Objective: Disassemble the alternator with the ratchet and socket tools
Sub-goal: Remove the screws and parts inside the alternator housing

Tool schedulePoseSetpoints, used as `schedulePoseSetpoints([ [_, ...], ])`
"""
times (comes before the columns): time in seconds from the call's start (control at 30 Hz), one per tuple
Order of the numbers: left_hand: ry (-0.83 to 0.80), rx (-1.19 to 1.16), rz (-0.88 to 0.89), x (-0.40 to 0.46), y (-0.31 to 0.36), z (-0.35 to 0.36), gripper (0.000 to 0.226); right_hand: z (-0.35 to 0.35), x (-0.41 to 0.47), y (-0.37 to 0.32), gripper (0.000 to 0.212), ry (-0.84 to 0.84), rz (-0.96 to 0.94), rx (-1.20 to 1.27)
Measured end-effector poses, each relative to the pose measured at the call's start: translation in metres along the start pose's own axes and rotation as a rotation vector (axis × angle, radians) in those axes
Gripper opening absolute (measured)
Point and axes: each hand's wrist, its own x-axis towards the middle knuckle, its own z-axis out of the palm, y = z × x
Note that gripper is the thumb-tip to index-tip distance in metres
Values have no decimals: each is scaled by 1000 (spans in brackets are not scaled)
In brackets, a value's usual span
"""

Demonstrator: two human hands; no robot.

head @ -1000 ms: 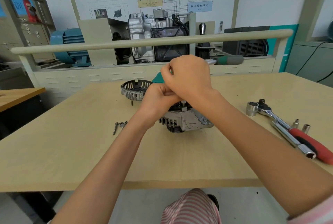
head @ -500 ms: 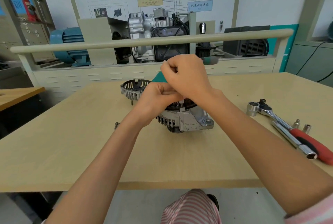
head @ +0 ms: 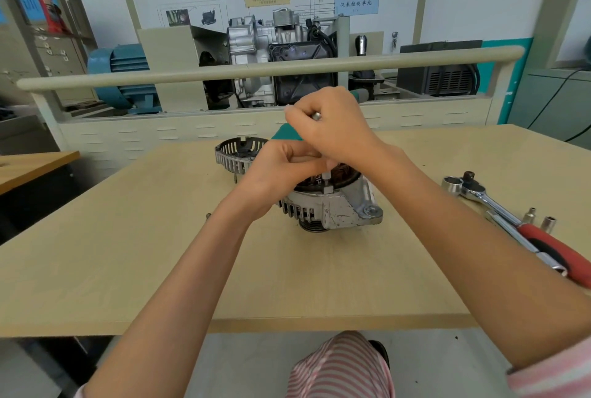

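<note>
The silver alternator (head: 339, 209) sits mid-table with its copper windings showing on top. My right hand (head: 332, 129) grips the head of a green-handled ratchet (head: 358, 95) above it; only the handle tip and a metal stub show past my fingers. My left hand (head: 281, 170) pinches the thin socket shaft (head: 326, 176) that stands upright on a bolt at the alternator's rim. The removed slotted rear cover (head: 235, 154) lies behind on the left.
A red-handled ratchet (head: 553, 249), a chrome extension bar (head: 508, 228), a large socket (head: 451, 182) and two small sockets (head: 531, 215) lie at the table's right. A loose screw (head: 208, 215) peeks out beside my left forearm. A railing (head: 256, 73) crosses behind.
The green ratchet handle, sticking out to the right a second ago, has swung back behind my right hand. The alternator turned slightly. My left hand stays on the shaft.
</note>
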Motion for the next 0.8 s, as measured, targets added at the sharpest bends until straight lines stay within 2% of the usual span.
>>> schedulePoseSetpoints([
  [0.07, 43, -3, 4, 0, -1, 2, 20, 1, -2, 0, 50, 23, -4, -45],
  [0.2, 119, 50, 7, 1, -3, 8, 21, 7, -4, -6, 37, 70, 76, -617],
  [0.27, 126, 64, 11, 1, -3, 10, 18, 9, -4, -7, 30, 83, 102, -733],
  [0.33, 116, 55, 17, 0, -3, 8, 20, 8, -5, -6, 35, 88, 72, -661],
  [0.47, 23, 2, -1, 0, 1, 2, 17, 0, -3, 2, 50, 45, 18, -136],
  [0.53, 20, -12, -6, 0, 1, 2, 16, -4, -2, 3, 50, 19, 7, -34],
  [0.6, 72, -3, -6, 0, -1, 5, 17, -4, -4, 2, 48, 8, -18, -128],
  [0.73, 148, 55, 3, 0, -5, 9, 19, 4, -7, -7, 30, 55, 68, -680],
  [0.8, 143, 76, 7, 0, -5, 9, 21, 5, -6, -9, 29, 64, 93, -719],
])
